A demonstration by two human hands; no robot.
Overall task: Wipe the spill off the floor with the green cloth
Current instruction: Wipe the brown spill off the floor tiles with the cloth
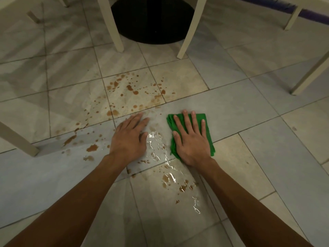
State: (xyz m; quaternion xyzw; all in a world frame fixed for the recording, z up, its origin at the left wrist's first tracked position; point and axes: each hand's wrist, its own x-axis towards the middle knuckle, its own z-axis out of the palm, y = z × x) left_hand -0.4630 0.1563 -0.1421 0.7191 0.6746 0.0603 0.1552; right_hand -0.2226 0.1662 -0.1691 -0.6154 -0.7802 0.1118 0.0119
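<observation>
A brown liquid spill (131, 89) is spattered over the pale floor tiles, with more drops and wet streaks (170, 179) between my forearms. The folded green cloth (204, 120) lies flat on the floor right of centre. My right hand (191, 139) presses down on it, palm flat and fingers spread. My left hand (129, 138) rests flat on the bare tile just left of the cloth, fingers together, holding nothing. A wet patch (154, 143) glistens between the two hands.
Cream chair legs stand around the spill: two ahead (114, 27) (192, 29), one at the left (19, 139), one at the right (309, 75). A round black table base (153, 20) sits ahead.
</observation>
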